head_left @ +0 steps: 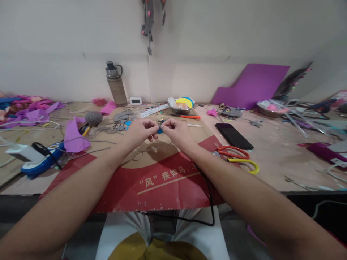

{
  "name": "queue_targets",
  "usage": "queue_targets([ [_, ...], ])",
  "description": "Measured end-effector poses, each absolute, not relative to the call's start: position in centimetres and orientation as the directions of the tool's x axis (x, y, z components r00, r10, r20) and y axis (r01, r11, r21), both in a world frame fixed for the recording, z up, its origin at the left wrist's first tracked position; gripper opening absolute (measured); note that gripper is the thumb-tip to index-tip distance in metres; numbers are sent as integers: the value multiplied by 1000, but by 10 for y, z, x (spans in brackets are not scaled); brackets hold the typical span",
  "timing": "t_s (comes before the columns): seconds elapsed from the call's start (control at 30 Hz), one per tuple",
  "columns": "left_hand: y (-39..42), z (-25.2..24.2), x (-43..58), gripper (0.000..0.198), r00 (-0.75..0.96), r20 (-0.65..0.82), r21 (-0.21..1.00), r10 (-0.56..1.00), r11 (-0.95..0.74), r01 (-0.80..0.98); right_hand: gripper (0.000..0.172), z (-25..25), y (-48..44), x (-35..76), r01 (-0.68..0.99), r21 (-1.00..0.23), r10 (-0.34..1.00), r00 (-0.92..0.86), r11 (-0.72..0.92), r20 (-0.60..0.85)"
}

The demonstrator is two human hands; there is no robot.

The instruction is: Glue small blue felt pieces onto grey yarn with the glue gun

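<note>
My left hand (142,130) and my right hand (176,132) meet above the middle of the table, fingertips nearly touching. Both are closed in a pinch at a small blue piece (159,130), mostly covered by the fingers, so its exact kind is hidden. Thin grey yarn (138,153) lies in loose loops on the cardboard below. Beyond my left hand are more small blue pieces (128,124) and grey cut scraps (123,116). A white stick (194,125) lies just right of my right hand.
Red-and-yellow-handled pliers (233,153) and a black phone (234,136) lie to the right. A bottle (116,86), a small digital clock (135,100) and a bowl (181,110) stand at the back. At left are a yarn ball (93,118), purple scraps (76,139) and a blue power strip (43,160).
</note>
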State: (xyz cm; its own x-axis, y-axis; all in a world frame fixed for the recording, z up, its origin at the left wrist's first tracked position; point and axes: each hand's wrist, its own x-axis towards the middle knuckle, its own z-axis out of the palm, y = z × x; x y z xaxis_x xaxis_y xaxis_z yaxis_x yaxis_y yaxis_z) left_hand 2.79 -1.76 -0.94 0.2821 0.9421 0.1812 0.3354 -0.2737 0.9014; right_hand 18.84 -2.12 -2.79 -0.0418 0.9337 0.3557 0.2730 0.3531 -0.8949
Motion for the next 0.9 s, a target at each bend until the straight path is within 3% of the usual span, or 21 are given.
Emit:
queue_targets([
  [0.2,-15,-7,24,16,354,82,956,932,-174,236,11,-29,-22,189,331,-861,919,-65,387,388],
  [0.57,-22,-1,29,14,312,216,795,925,-352,495,9,-33,-23,189,545,-668,838,-128,507,531],
  [0.77,-17,0,21,11,239,315,758,919,-395,519,22,-42,-19,188,438,-740,855,-164,510,492],
  [0.9,-3,0,8,9,131,321,819,938,-344,459,11,-38,-15,192,398,-779,874,-197,485,444],
])
